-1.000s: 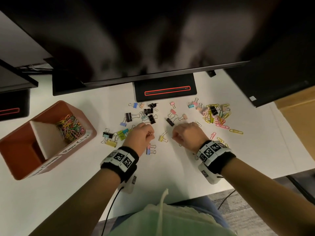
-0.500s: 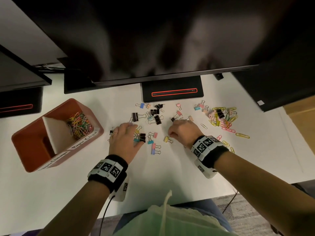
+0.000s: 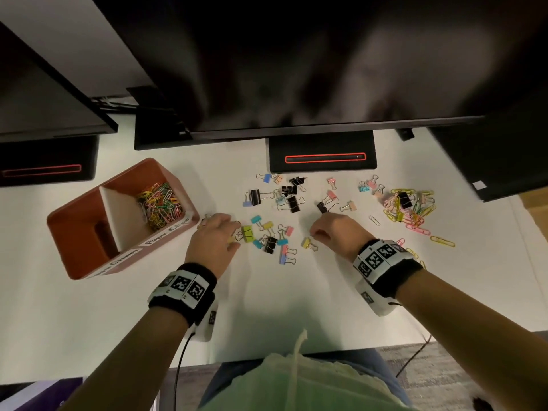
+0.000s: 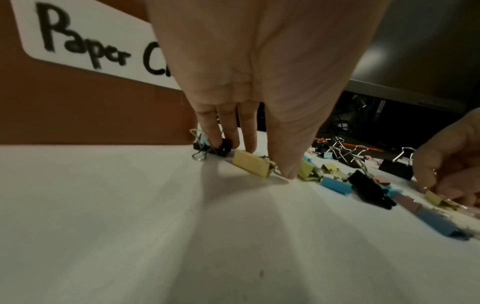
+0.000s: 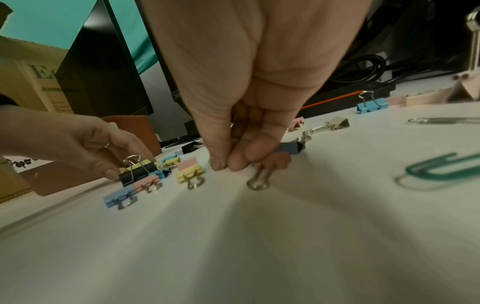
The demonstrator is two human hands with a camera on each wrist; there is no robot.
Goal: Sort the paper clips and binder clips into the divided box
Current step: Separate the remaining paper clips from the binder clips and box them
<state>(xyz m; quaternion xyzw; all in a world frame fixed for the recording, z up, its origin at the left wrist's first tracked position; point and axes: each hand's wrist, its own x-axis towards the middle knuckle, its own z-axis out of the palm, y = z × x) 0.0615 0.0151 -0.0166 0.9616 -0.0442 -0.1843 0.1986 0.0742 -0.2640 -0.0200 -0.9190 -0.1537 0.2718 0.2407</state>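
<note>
The orange divided box (image 3: 74,221) stands at the left, with colourful paper clips (image 3: 158,204) in its right compartment. Binder clips (image 3: 271,243) lie scattered mid-table. My left hand (image 3: 225,229) is beside the box corner. Its thumb and fingertips come down either side of a yellow binder clip (image 4: 250,165), and two fingers touch a black clip (image 4: 223,146). My right hand (image 3: 315,232) is curled, thumb and forefinger pinched together on the table (image 5: 228,164). A pink binder clip (image 5: 275,162) is tucked against its fingers, and a yellow clip (image 3: 308,243) lies just beside it.
A heap of paper clips mixed with binder clips (image 3: 412,209) lies at the right. Monitor stands (image 3: 323,155) and dark screens overhang the back of the white table (image 3: 267,307). A cardboard box (image 5: 28,86) stands behind the orange box.
My left hand has moved left from the middle of the clips to the box corner and lowered onto the clips there. The right hand has stayed over the same spot.
</note>
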